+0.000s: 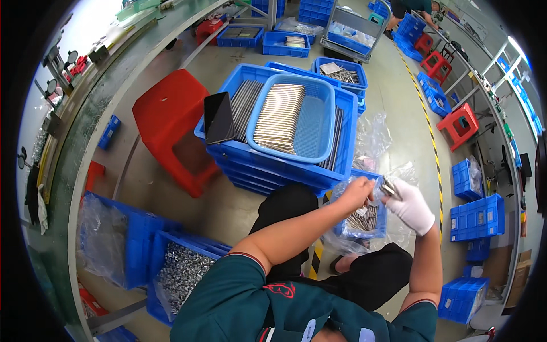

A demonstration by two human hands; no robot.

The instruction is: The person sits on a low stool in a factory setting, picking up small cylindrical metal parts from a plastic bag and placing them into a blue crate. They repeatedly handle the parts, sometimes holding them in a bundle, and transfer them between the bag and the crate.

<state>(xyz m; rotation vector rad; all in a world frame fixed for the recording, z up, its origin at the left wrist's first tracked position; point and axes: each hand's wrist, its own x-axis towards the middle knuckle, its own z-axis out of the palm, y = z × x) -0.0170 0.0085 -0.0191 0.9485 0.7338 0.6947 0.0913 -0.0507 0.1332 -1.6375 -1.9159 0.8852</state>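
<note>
Right hand (411, 206), white glove: fingers clamped on a small bunch of short metal pins (391, 188), ends poking out toward the other hand. Left hand (358, 192), bare: fingers curled close together, near the pins; cannot tell if they grip anything. Both hands are below and right of the light-blue basket (314, 117), the landmark here. Under the hands, also below-right of the basket, a small blue bin (380, 227) with more metal pins loose inside, clear plastic bag around it. In the basket: a row of silver rods (279, 117) stacked on its left side. Basket sits on a stacked blue crate (268, 167); dark grey rods (245, 102) lie in that crate just left of the basket. Black smartphone (219, 117) propped at the crate's edge, left of the basket. Further left, red stool (165, 111), then green-topped bench (85, 108). Well below-left of the basket, crate of small shiny metal parts (185, 271).
</note>
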